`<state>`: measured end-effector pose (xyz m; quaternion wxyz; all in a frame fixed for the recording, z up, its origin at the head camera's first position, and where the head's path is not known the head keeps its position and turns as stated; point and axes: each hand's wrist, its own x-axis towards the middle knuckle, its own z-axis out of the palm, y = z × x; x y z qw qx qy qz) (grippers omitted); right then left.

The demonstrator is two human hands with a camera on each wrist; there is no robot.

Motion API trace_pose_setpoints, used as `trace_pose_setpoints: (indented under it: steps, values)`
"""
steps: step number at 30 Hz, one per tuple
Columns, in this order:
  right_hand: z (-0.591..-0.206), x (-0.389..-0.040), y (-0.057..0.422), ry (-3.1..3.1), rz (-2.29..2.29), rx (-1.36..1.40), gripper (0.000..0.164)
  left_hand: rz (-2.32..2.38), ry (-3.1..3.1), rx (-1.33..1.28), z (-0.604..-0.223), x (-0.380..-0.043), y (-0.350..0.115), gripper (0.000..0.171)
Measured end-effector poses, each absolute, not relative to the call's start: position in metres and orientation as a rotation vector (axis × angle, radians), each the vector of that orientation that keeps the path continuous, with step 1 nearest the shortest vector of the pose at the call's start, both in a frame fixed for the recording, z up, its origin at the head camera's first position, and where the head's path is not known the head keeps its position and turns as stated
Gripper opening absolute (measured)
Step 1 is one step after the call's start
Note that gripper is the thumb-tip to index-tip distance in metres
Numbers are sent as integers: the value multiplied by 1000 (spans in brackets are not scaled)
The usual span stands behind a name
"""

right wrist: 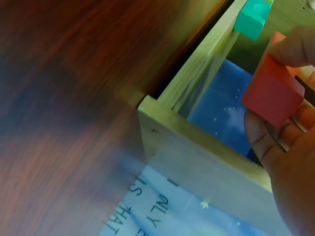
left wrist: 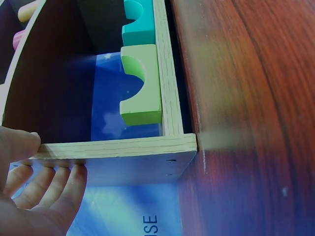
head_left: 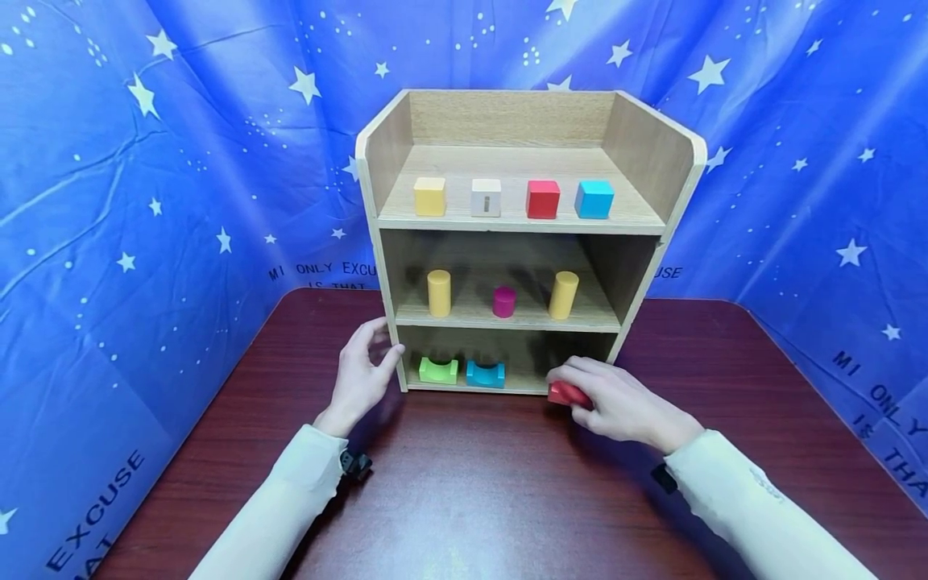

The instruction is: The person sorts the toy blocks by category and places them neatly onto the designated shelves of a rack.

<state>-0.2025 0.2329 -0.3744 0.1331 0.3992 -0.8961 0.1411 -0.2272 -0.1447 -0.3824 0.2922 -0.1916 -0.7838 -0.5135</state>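
A small wooden shelf [head_left: 507, 325] with three levels stands upright in the head view. My left hand [head_left: 360, 372] holds its left side panel low down, thumb at the front edge and fingers on the outer face, as the left wrist view shows. My right hand [head_left: 619, 400] grips a red block [right wrist: 275, 93] at the right front of the bottom level; the fingers partly hide its shape. On that level sit a green arch block [head_left: 438, 371] and a blue arch block [head_left: 486, 374], side by side with their hollows up.
Yellow, white, red and blue cubes [head_left: 594, 199] line the top level. On the middle level stand two yellow cylinders [head_left: 439, 293] and a short magenta cylinder [head_left: 504, 302]. The shelf rests on a dark red wooden table [head_left: 464, 483], with a blue starry curtain [head_left: 217, 161] behind.
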Motion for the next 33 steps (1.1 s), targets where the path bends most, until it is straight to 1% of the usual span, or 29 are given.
trace_pose_setpoints:
  steps: [2, 7, 14, 21, 27, 33]
  values:
    - [-375, -205, 229, -2597, 409, 1171, 47, -1373, -2090, -507, -390, -234, -147, 41]
    - [-376, -212, 223, -2578, 388, 1206, 48, -1366, -2104, -512, -396, -239, -151, 41]
    - [-376, -224, 215, -2601, 355, 1242, 50, -1382, -2100, -517, -397, -239, -152, 41]
    - [-377, -234, 210, -2690, 310, 1209, 51, -1399, -2082, -508, -398, -240, -150, 42]
    - [-379, -239, 207, -2711, 310, 1202, 49, -1396, -2097, -508, -390, -235, -147, 41]
    - [-383, -245, 204, -2722, 296, 1207, 49, -1388, -2090, -518, -396, -238, -149, 41]
